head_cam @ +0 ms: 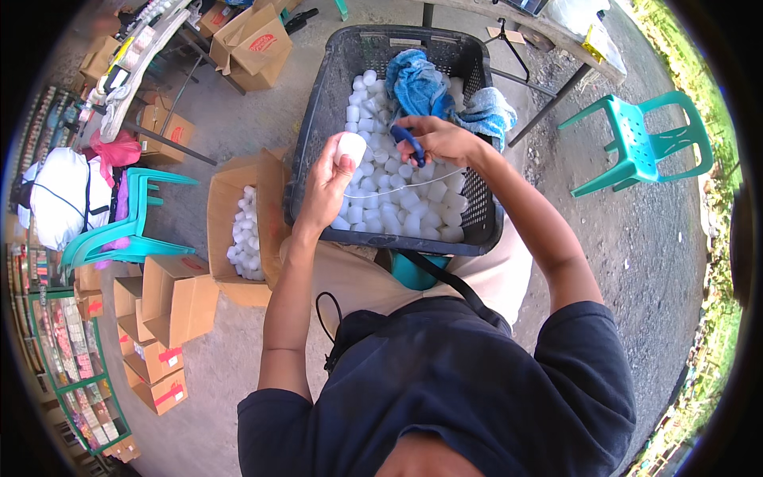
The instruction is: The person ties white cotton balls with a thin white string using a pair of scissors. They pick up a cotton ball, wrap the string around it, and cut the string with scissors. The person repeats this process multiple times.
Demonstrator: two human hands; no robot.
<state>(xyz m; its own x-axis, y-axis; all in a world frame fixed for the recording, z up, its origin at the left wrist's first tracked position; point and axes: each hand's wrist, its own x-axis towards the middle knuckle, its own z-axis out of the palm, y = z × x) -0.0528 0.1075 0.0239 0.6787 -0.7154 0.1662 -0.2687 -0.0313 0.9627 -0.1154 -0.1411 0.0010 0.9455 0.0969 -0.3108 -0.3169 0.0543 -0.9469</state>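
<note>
My left hand point(326, 185) grips a short white cylinder point(350, 149) with rounded edges, held over the left side of a black plastic crate point(307, 140). Between the fingers of my right hand point(438, 140) is a blue-handled hand tool point(408, 145); its working end is hard to make out. Many similar white cylinders point(411, 223) fill the crate beneath both hands. A thin white cord point(396, 189) runs in a curve over them. Just beyond my right hand, a blue towel point(414, 83) lies on the pile, and a blue and white cloth point(487, 110) drapes over the crate's right rim.
Left of the crate stands an open cardboard box point(229, 179) holding more white pieces. Stacked cartons point(179, 298) and green plastic chairs point(140, 220) are farther left. Another green chair point(650, 140) stands at right. Tables point(149, 59) border the far left and the far side point(554, 39).
</note>
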